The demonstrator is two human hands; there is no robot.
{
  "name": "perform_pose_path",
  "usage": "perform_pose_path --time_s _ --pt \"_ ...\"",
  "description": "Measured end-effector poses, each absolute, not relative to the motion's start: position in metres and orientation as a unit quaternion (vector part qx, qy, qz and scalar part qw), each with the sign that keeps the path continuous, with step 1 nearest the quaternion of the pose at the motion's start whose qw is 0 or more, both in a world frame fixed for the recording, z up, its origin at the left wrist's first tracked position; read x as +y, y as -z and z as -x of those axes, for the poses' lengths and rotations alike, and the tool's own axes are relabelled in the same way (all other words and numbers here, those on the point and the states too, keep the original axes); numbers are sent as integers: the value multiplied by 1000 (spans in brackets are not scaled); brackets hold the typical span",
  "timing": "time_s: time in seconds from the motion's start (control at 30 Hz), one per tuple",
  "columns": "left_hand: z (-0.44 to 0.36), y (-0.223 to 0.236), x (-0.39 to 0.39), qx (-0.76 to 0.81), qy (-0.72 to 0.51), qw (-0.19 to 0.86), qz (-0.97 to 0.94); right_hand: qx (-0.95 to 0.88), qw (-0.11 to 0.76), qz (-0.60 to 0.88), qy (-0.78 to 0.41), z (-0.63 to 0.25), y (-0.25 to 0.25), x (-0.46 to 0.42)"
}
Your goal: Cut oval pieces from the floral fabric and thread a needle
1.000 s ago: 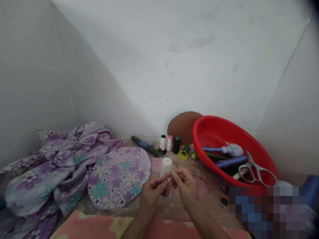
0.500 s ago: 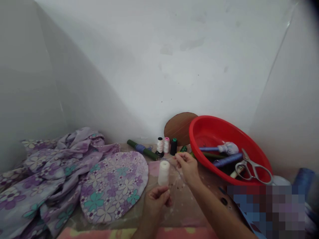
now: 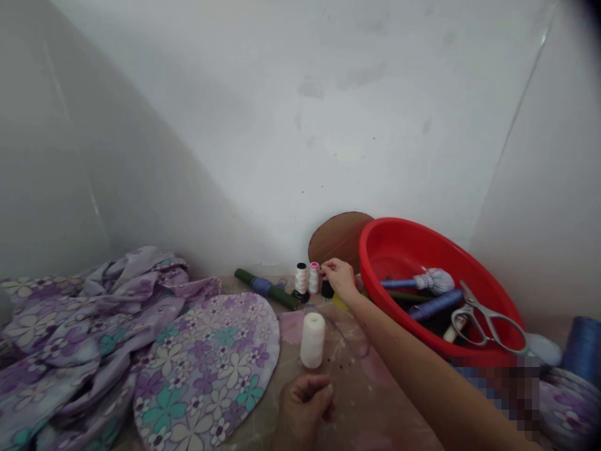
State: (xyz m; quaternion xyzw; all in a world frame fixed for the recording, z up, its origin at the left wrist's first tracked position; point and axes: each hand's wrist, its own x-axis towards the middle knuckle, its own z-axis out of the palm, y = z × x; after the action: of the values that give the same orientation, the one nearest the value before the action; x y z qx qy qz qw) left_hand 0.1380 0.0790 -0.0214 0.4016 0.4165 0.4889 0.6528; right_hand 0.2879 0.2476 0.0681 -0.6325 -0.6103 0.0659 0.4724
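Observation:
My left hand (image 3: 306, 404) is low in the middle, its thumb and fingers pinched together; what they hold, if anything, is too small to see. Just beyond it stands a white thread spool (image 3: 312, 341), upright and untouched. My right hand (image 3: 340, 275) reaches to the back, fingertips pinched beside a pink-topped spool (image 3: 314, 279) and in front of a dark spool (image 3: 327, 289), which it partly hides. Whatever lies between those fingertips cannot be made out. A black-topped spool of pale thread (image 3: 301, 279) stands at the left of this row.
Purple flowered cloth (image 3: 206, 369) covers the left side. A green rod wrapped in blue (image 3: 263, 288) lies at the back. On the right, a tilted red basin (image 3: 394, 235) holds wrapped rods and scissors (image 3: 488, 326). A brown cardboard disc (image 3: 338, 238) leans against the wall.
My right hand has moved away from me toward the back spools and now covers part of the dark one. My left hand stays pinched near the front. The view has shifted slightly.

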Motion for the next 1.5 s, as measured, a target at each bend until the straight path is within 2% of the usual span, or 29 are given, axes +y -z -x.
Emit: perform_pose_path --time_s 0.5,0.97,1.5 --pt "-136 5 74 414 -453 665 -425 -585 394 709 -2 -282 -89 271" --pt "-137 3 75 432 -449 656 -427 -660 357 657 81 -276 -81 282" --pt "-138 9 77 420 -463 664 -410 -689 329 642 64 -285 -75 293"
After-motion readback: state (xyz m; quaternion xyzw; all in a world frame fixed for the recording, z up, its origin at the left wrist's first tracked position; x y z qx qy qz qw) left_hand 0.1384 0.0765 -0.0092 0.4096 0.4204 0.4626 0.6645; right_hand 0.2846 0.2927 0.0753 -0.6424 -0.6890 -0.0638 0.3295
